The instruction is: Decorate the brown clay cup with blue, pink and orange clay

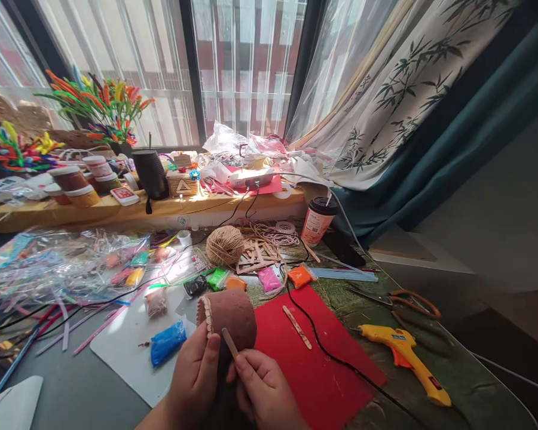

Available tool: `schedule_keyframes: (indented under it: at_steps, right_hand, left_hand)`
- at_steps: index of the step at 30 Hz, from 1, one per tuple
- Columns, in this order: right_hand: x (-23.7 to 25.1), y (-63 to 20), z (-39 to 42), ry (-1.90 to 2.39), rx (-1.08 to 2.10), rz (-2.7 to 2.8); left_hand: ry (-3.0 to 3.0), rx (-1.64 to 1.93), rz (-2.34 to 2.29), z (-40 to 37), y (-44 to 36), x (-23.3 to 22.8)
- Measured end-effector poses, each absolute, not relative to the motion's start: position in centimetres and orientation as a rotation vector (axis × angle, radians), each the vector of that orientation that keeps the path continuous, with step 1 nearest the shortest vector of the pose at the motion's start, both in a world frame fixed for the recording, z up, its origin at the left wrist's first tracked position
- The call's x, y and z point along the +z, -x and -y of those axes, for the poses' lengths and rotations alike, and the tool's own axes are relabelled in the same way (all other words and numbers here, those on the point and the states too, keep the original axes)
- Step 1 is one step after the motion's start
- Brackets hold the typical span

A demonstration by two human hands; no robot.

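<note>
My left hand (196, 373) grips a brown clay pot (233, 313) that lies tipped on its side, its scalloped pale rim facing left under my thumb. Pinched in my right hand (264, 382) is a wooden craft stick (229, 343), whose rounded end reaches the pot's wall close to the rim. The inside of the pot is hidden from me. Beyond my right hand, a second craft stick (297, 327) rests on a red sheet (336, 382). A blue clay packet (168, 343) lies left of my left hand on a white board (130, 352).
At right lie a yellow glue gun (406, 358) with a black cord crossing the red sheet, and scissors (399, 298). Behind the pot are a twine ball (225, 245), clay packets (269, 279) and a lidded paper cup (318, 222). Plastic bags (72, 263) cover the left side.
</note>
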State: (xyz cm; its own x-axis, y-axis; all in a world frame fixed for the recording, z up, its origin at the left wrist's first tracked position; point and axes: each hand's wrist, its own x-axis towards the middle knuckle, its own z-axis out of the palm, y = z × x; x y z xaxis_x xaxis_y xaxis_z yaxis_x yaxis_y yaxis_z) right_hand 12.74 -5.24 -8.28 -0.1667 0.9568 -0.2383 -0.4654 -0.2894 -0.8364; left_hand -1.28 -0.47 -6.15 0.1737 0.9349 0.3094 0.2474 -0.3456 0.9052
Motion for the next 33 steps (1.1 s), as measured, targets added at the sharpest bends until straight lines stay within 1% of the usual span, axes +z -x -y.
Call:
schedule_keyframes:
  at_steps: [3, 18, 25, 30, 33]
  right_hand:
    - [-8.2, -13.0, 5.4, 0.912, 1.663, 0.772]
    - [-7.7, -13.7, 4.8, 1.032, 1.607, 0.737]
    - [-7.3, -14.4, 4.7, 1.118, 1.445, 0.855]
    - [-7.5, -14.5, 4.4, 1.057, 1.326, 0.617]
    - [-7.2, -14.6, 4.2, 1.034, 1.224, 0.512]
  left_hand:
    - [-1.712, 1.199, -1.16, 0.3, 1.1, -6.2]
    - [-1.682, 1.209, -1.236, -0.4, 1.3, -6.2]
    - [-1.638, 1.167, -1.251, -0.7, 1.6, -5.6]
    - [-1.597, 1.193, -1.302, -0.2, 1.2, -5.2]
    - [-1.606, 1.137, -1.233, -0.3, 1.4, -5.4]
